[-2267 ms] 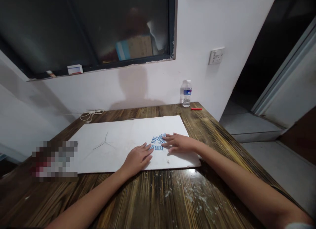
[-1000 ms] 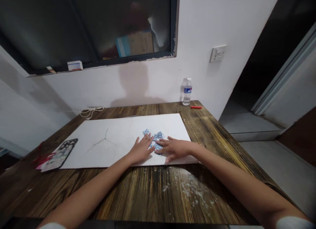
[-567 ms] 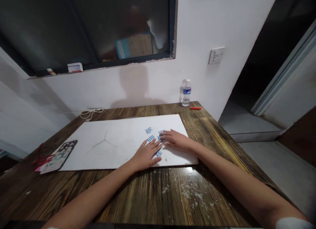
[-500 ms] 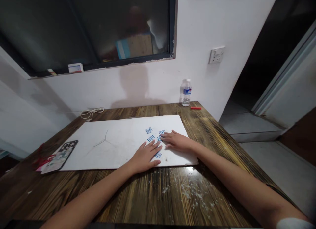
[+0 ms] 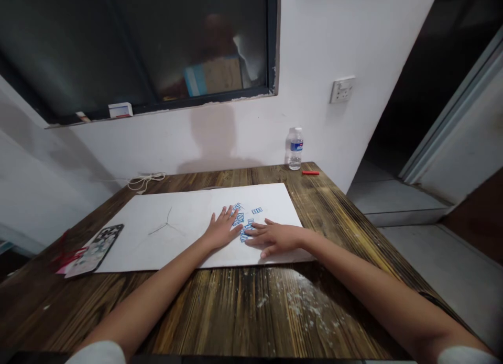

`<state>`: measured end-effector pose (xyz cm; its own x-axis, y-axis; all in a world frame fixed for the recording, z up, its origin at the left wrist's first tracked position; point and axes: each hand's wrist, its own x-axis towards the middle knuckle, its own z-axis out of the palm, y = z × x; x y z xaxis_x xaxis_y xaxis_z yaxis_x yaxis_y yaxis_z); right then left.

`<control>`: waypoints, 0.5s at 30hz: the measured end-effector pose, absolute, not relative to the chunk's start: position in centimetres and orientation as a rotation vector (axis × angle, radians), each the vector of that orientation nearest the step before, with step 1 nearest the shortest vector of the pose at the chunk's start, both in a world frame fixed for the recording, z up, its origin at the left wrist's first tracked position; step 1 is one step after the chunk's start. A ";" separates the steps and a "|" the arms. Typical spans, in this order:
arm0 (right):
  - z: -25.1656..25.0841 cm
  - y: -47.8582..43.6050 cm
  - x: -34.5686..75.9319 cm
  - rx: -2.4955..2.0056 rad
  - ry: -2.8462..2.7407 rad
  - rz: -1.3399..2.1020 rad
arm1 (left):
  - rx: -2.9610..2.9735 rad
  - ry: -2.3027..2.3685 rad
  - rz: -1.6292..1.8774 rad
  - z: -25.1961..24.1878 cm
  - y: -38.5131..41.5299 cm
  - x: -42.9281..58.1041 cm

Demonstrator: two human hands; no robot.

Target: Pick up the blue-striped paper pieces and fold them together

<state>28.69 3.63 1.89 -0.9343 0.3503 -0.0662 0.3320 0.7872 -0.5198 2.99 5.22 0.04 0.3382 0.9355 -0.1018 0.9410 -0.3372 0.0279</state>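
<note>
Both of mine have shifted since half a second ago: my left hand (image 5: 222, 230) farther up the rectangular white board (image 5: 196, 213), my right hand (image 5: 277, 238) nearer my body. Each is palm down, fingers spread. Small white pieces outlined in blue (image 5: 240, 218) lie between them on the board, partly hidden under my fingers; their count and markings are too small to tell. My white sleeves (image 5: 98, 352) are cut off.
</note>
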 end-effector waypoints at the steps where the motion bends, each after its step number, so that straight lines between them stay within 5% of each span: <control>1: 1.6 3.5 28.5 -0.547 -2.929 0.837 | 2.490 1.751 -0.097 0.1 6.0 3.6; 15: 0.6 7.0 31.0 -0.888 -2.363 0.354 | 2.756 1.033 -0.067 1.4 3.1 6.9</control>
